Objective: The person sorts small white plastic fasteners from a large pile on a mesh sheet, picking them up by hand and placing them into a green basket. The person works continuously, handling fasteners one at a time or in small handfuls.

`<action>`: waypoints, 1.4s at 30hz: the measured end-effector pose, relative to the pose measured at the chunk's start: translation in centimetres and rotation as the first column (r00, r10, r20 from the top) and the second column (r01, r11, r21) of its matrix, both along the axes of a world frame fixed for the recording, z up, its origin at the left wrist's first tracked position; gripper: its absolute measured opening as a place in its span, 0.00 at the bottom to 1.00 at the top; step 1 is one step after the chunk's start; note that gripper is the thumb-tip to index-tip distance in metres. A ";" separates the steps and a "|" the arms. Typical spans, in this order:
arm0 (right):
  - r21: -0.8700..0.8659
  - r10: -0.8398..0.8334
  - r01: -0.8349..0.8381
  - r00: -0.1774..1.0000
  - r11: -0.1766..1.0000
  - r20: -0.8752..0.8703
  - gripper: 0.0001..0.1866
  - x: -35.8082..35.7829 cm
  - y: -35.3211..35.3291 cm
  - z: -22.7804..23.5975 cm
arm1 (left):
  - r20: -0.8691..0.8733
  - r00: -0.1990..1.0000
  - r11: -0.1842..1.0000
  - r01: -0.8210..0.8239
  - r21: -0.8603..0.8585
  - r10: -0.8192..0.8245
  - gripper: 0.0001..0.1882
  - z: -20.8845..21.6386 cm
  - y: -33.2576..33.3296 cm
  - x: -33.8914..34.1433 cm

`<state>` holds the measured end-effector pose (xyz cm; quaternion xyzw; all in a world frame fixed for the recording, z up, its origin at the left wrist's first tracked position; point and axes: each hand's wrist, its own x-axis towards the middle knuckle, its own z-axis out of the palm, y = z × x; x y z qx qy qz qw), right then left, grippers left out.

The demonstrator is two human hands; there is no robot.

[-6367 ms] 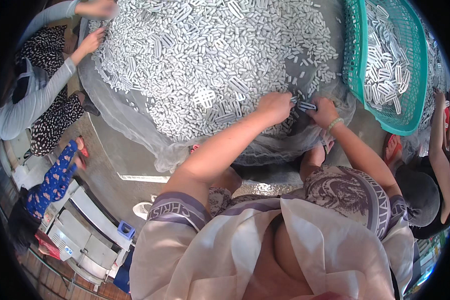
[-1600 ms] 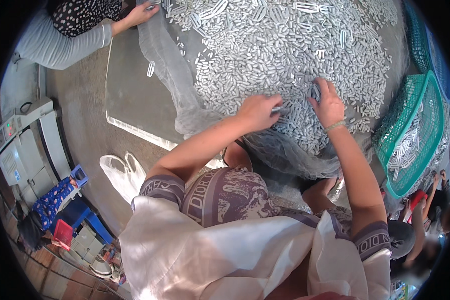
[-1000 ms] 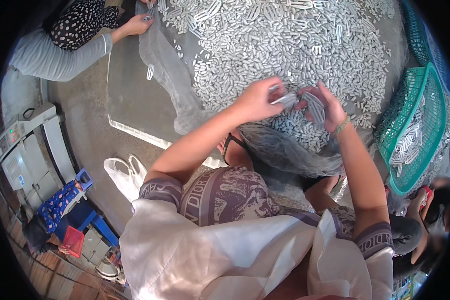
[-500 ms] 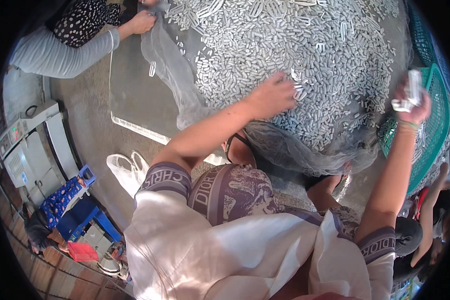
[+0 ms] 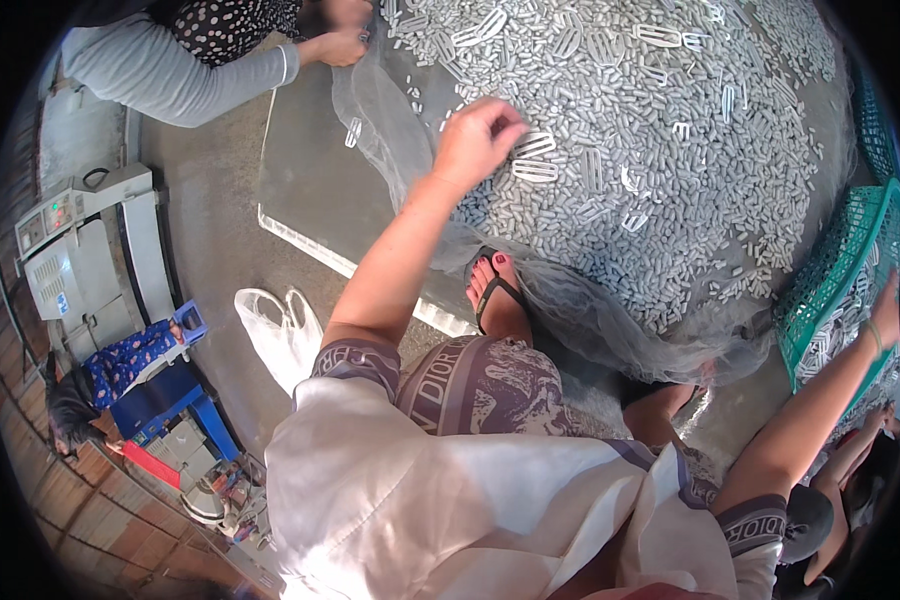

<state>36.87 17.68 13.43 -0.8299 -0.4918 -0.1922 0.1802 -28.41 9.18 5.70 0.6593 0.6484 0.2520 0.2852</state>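
A broad heap of small white plastic pieces [image 5: 670, 150] lies on a sheer grey net [image 5: 590, 310] spread over the concrete floor. My left hand [image 5: 475, 140] reaches out onto the near left side of the heap, with its fingers bunched down on a few pieces. My right arm stretches to the far right. My right hand [image 5: 885, 300] sits at the picture's rim over a green mesh basket [image 5: 835, 270] that holds more of the same pieces. The rim hides the fingers of that hand.
Another person in a grey sleeve [image 5: 190, 70] holds the net's edge with a hand [image 5: 340, 45] at the top left. My sandalled foot [image 5: 495, 290] rests on the net. A white bag [image 5: 280, 335], a grey machine [image 5: 80, 260] and a crouching person [image 5: 110, 370] are at the left.
My right hand has carried its bundle of pieces from the heap out over the green basket. My left hand has slid further up the heap and bunched its fingers.
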 end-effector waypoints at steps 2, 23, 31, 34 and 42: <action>-0.070 0.384 -0.386 0.922 0.920 -0.042 0.24 -7.6 0.7 -1.9 | -0.075 0.997 1.000 0.030 0.002 -0.030 0.10 0.5 -0.3 1.3; 0.212 0.076 -0.428 -0.314 0.878 -0.946 0.15 -32.4 -3.6 -9.3 | -0.232 0.934 0.958 0.236 -0.166 -0.270 0.22 1.4 -3.5 4.0; 0.081 0.003 -0.354 -0.215 0.932 -0.977 0.11 -30.0 -2.3 -8.1 | -0.342 0.886 0.927 0.208 -0.312 -0.314 0.22 1.3 -4.0 5.4; 0.039 -0.162 -0.500 -0.352 0.865 -0.922 0.12 -31.4 -3.5 -6.5 | -0.133 0.965 0.966 0.205 -0.159 -0.227 0.19 2.9 -2.6 6.3; 0.120 -0.396 -0.446 -0.868 0.887 -0.298 0.27 -35.8 -7.3 -7.6 | 0.182 0.881 0.898 0.440 0.025 -0.437 0.18 7.3 2.3 12.9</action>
